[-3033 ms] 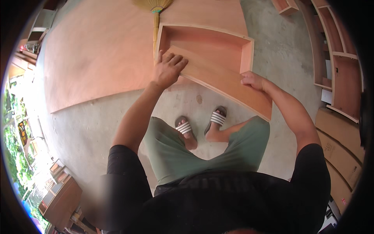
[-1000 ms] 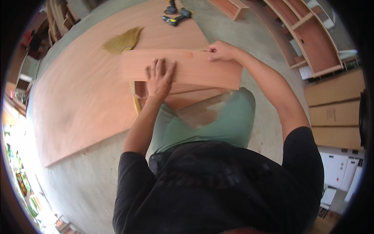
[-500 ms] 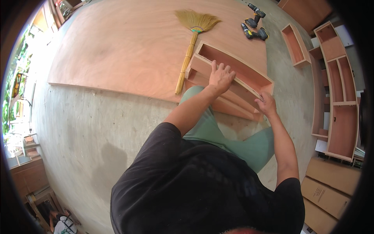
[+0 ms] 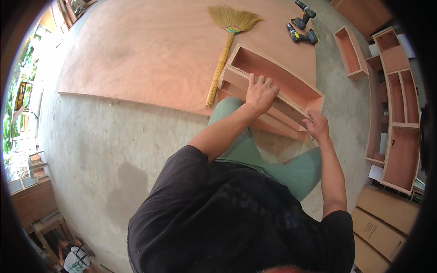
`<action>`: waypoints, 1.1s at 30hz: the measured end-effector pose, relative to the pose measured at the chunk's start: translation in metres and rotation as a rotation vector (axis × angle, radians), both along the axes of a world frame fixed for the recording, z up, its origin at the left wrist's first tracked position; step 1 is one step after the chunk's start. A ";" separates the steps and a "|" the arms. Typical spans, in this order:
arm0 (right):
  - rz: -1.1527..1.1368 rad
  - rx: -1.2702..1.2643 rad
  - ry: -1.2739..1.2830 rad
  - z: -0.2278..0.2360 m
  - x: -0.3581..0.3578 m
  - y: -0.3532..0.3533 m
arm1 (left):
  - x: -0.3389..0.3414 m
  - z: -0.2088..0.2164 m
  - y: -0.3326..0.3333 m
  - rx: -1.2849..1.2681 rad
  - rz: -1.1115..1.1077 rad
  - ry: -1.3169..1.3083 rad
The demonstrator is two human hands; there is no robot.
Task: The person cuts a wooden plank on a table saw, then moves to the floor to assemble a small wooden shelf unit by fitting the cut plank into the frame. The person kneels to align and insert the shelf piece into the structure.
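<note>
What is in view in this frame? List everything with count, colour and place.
box: one, reddish plywood, open-topped, on the sheet's near edge, under both hands
sheet: one, large reddish plywood, flat on the floor, upper left
broom: one, straw-coloured, lying on the sheet left of the box
drills: two, dark with yellow, on the sheet, top right
small box: one, reddish, on the floor right of the drills
cabinets: reddish, open, along the right edge; count unclear
cartons: brown, lower right
floor: grey concrete
left hand: on the box's near wall
right hand: gripping the box's right corner
</note>
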State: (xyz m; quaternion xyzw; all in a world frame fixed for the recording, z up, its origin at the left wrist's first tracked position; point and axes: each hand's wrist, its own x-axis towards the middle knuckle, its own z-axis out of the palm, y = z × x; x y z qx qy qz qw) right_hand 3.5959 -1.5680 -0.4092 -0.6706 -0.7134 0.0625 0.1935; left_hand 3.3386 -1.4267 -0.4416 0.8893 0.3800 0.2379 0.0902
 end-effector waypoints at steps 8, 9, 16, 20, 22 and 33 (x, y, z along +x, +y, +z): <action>0.037 0.019 -0.017 0.006 -0.005 0.004 | -0.002 0.000 0.000 -0.018 0.008 -0.011; 0.035 0.003 -0.025 0.005 -0.004 0.003 | -0.003 -0.001 -0.001 -0.030 0.009 -0.011; 0.028 -0.012 -0.033 0.006 -0.003 0.003 | -0.003 -0.005 0.000 -0.023 -0.006 -0.037; 0.013 -0.072 -0.056 0.009 -0.003 0.007 | -0.002 -0.004 0.003 0.007 0.004 -0.006; -0.051 -0.124 -0.048 0.011 -0.009 0.009 | -0.002 -0.004 0.005 0.024 0.001 -0.006; -0.094 -0.413 -0.161 0.015 -0.008 0.009 | -0.068 -0.021 0.013 0.025 0.264 -0.532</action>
